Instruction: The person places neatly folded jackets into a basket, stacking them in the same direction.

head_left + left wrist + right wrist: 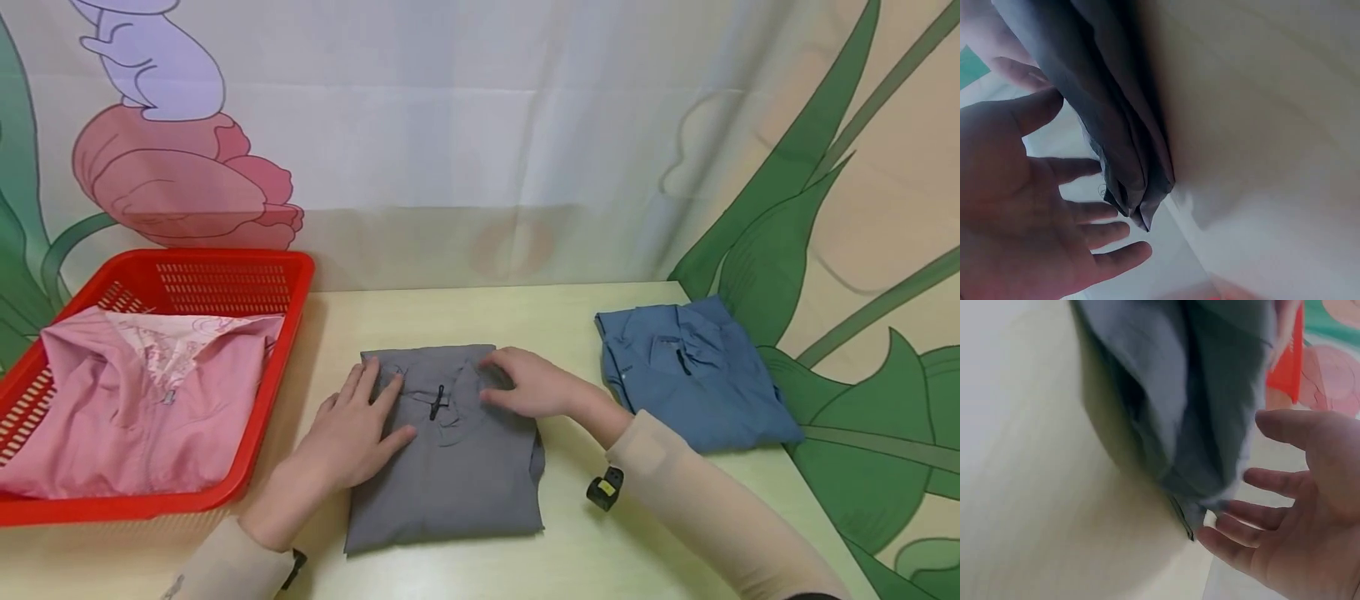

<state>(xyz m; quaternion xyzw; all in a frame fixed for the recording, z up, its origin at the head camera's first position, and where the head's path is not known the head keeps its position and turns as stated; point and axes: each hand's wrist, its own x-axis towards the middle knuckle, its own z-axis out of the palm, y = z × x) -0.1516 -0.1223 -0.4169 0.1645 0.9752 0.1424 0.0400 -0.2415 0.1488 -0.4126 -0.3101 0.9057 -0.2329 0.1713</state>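
A grey garment, folded into a flat rectangle, lies on the table in front of me in the head view. Near its top a black zip pull hangs over the cloth. My left hand rests on its left side with the fingers spread. On the upper right part, my right hand touches the cloth with loosely bent fingers. Both wrist views show the garment's layered folds, with the left hand and the right hand beside them, fingers extended.
At the left a red plastic basket holds a pink garment with a patterned lining. A folded blue garment lies on the right of the pale table. Behind the table hangs a printed curtain.
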